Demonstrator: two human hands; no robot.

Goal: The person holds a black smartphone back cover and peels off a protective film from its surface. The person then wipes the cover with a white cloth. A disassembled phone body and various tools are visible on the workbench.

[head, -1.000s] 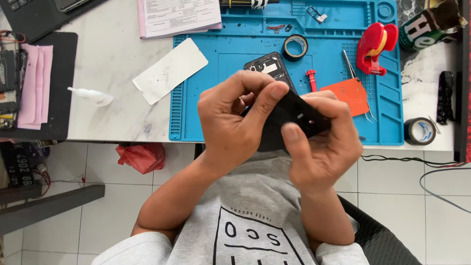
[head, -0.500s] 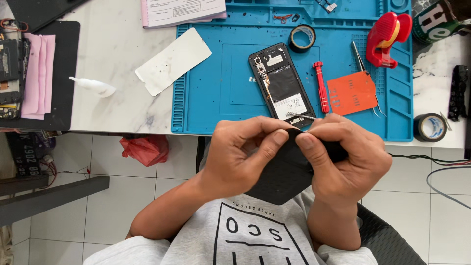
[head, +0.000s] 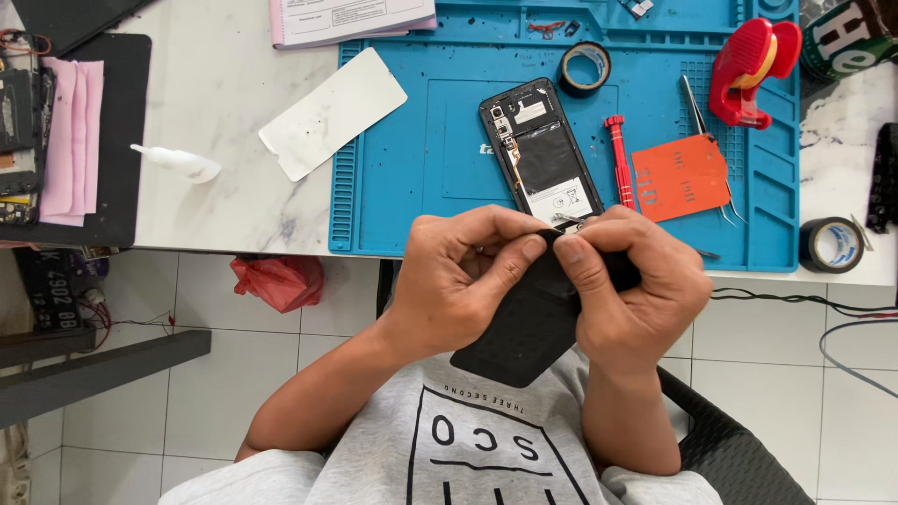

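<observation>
Both my hands grip a black flat textured phone back cover (head: 524, 327) over my lap, just in front of the table edge. My left hand (head: 463, 276) pinches its upper left edge. My right hand (head: 636, 290) pinches the upper right edge, thumb meeting the left thumb. An opened phone (head: 543, 154) with its insides exposed lies on the blue work mat (head: 412, 168) just beyond my hands. A red screwdriver (head: 617, 159) lies right of the phone.
On the mat are an orange card (head: 678, 178), metal tweezers (head: 694, 105), a black tape roll (head: 586, 67) and a red tool (head: 748, 70). A white sheet (head: 332, 112), a small white bottle (head: 178, 161), a pink cloth (head: 65, 140) and another tape roll (head: 831, 245) lie on the white table.
My hands with the black cover have drawn back from above the mat toward my lap, uncovering the opened phone. The cover has turned slightly in my fingers.
</observation>
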